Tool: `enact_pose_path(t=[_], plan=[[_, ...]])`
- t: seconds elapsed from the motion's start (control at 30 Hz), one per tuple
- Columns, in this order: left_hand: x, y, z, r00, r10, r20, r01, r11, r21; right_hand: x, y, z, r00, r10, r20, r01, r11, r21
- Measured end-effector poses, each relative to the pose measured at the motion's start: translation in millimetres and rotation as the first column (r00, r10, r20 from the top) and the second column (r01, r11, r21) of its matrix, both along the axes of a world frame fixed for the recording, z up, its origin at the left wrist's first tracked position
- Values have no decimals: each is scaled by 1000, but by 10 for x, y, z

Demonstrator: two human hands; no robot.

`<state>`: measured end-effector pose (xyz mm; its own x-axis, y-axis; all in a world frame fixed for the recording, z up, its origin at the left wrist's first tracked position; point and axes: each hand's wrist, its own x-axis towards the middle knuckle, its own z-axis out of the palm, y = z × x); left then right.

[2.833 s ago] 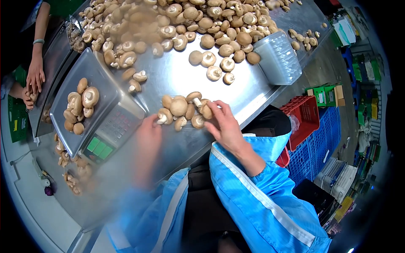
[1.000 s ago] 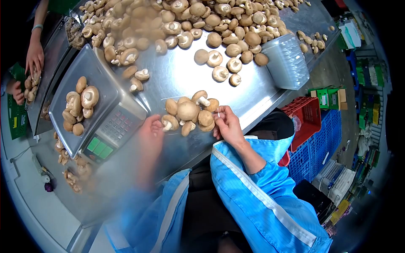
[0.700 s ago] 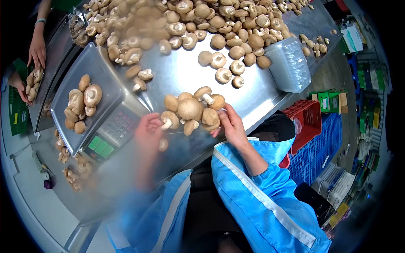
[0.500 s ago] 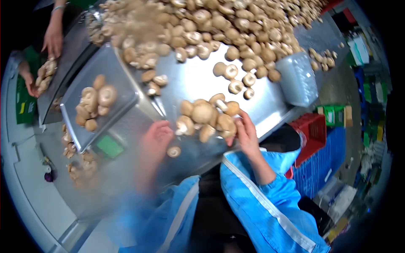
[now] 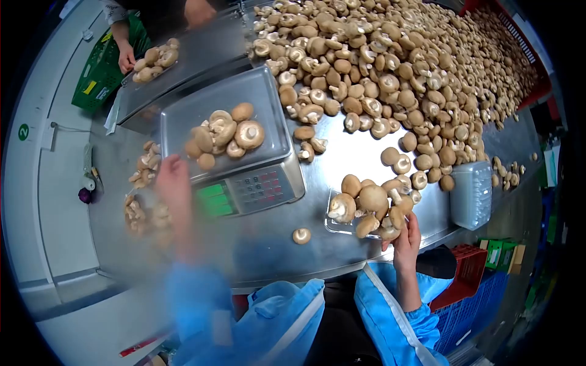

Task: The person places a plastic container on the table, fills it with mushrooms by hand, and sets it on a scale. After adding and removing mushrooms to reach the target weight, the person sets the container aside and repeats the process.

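Observation:
My right hand [image 5: 406, 241] grips the right end of a clear plastic tray [image 5: 336, 227] heaped with shiitake mushrooms [image 5: 373, 198], low over the steel table. My left hand [image 5: 174, 183], smeared by motion, is at the lower left edge of the scale's metal pan [image 5: 244, 90]; its fingers are blurred. On that pan sits a cluster of mushrooms [image 5: 249, 134]. Below it are the scale's keypad [image 5: 259, 187] and lit green display [image 5: 213, 200]. A single mushroom [image 5: 301, 236] lies on the table between the scale and the tray.
A large mushroom pile [image 5: 390, 79] covers the far side. Stacked clear trays [image 5: 471, 195] stand at the right, near a red crate [image 5: 461, 274]. More mushrooms [image 5: 135, 213] lie left of the scale. Across from me, a co-worker's hand [image 5: 126, 56] is beside a filled tray and green basket [image 5: 101, 76].
My left hand has moved from near the mushroom tray to the scale's left edge. My right hand still holds the tray. The view has shifted, showing more of the scale and pile.

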<state>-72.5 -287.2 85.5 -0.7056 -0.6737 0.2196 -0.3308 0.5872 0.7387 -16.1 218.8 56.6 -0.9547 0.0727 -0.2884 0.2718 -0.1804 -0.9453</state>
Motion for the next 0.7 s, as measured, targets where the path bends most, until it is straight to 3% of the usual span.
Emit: enact_pose_path(t=[0.03, 0.13, 0.23, 0.33, 0.43, 0.7], plan=[[-21, -126, -80, 985, 12, 172, 16, 987, -158, -9, -10, -7, 1000, 8, -1, -8, 1000, -4], [-79, -246, -209, 962, -39, 269, 94, 976, -195, -36, -56, 5, 1000, 21, -3, -21, 1000, -8], [-210, -253, -75, 910, -91, 404, 23, 985, 170, -46, -110, 51, 1000, 27, -12, -27, 1000, -5], [-268, -248, -4, 927, -185, 325, 23, 896, 443, -51, -131, 25, 999, 45, -28, -45, 999, 3], [-251, -243, 46, 935, -190, 299, 3, 848, 530, -59, -185, 78, 999, 39, -13, -39, 999, 6], [-197, -178, 163, 933, -188, 308, 15, 873, 487, -110, -309, 188, 995, 89, -37, -87, 994, 60]])
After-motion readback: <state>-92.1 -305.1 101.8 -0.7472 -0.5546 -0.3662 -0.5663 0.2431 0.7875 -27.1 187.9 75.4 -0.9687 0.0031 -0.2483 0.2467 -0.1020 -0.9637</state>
